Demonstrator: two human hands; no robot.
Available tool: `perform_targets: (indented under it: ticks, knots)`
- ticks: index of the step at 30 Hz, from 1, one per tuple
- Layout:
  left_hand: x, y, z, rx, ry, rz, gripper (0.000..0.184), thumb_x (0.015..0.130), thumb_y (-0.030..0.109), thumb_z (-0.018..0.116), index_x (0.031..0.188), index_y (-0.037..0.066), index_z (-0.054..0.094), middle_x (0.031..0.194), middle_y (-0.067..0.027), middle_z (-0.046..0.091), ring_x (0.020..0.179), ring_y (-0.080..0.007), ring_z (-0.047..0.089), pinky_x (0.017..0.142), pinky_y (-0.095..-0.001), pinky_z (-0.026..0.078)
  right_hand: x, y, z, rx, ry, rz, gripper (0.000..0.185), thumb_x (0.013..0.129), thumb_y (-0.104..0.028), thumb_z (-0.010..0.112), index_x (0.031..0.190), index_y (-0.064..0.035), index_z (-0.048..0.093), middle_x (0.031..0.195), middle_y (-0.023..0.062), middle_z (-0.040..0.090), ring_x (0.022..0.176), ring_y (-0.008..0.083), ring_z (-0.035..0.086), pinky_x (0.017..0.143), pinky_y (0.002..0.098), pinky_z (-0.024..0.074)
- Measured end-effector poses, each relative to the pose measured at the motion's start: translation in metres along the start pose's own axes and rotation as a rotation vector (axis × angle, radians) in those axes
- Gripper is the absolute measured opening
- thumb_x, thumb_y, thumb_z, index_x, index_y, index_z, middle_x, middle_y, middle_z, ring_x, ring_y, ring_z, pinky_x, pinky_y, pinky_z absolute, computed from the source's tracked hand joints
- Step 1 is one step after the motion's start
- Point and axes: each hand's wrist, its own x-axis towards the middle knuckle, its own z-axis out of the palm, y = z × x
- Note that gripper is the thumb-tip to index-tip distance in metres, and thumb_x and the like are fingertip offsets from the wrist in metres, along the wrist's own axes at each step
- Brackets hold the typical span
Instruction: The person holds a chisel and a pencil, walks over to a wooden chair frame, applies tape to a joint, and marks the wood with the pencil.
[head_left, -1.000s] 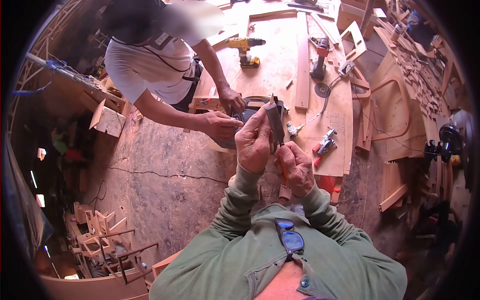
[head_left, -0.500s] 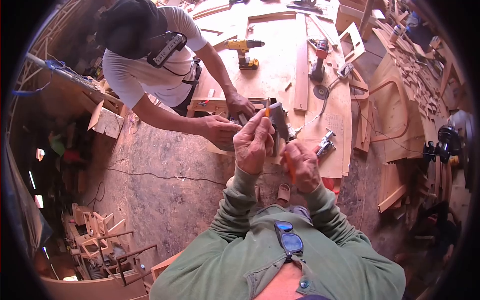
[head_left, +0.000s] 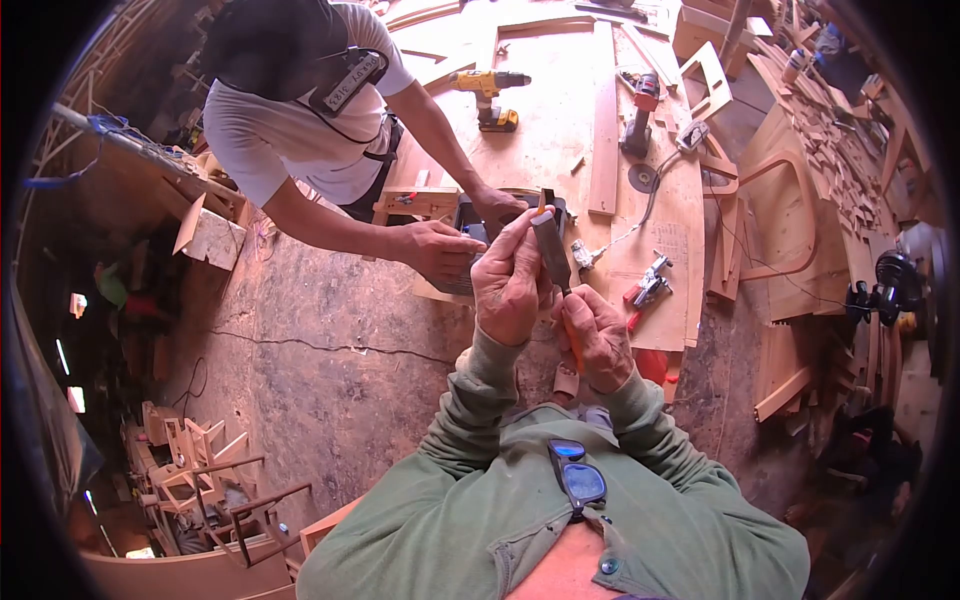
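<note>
Forearms extend forward, hands raised at the near edge of the worktable (head_left: pixel 672 322). The right hand (head_left: pixel 602 342) closes around the orange handle (head_left: pixel 575 346) of a flat file (head_left: pixel 553 252); the left hand (head_left: pixel 508 292) pinches a slim orange piece (head_left: pixel 541 210) beside its far end.

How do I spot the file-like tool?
Find the pale wooden worktable, upper centre. In front of it, the wearer's bare right hand grips a flat, dark, file-like tool, its far end beside the left hand. Unlike the yellow-and-black drill on the table, it's a straight bar with an orange handle.
</note>
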Motion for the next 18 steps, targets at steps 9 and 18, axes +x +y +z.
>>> perform_targets:
  ticks: [9,18]
  knots:
    - [-0.005,0.001,0.005,0.026,-0.025,-0.031,0.029,0.102,0.006,0.054,0.129,0.003,0.063,0.073,0.008,0.054,0.057,0.002,0.04,0.049,-0.0159,0.03,-0.002,0.003,-0.003,0.067,0.077,-0.041,0.025,0.106,-0.028,0.047,0.094,-0.0069,0.055,0.062,-0.0044,0.045,0.05,0.0023,0.037,0.044,0.0199,0.0305]
    - [-0.01,0.003,0.013,0.115,-0.097,0.058,0.029,0.102,0.009,0.054,0.129,0.003,0.062,0.076,0.0027,0.057,0.053,-0.0005,0.04,0.045,-0.0178,0.03,0.001,-0.001,-0.012,-0.059,0.156,-0.308,0.026,0.105,-0.028,0.048,0.095,-0.0061,0.057,0.064,-0.0033,0.049,0.05,0.0033,0.041,0.044,0.0195,0.0316]
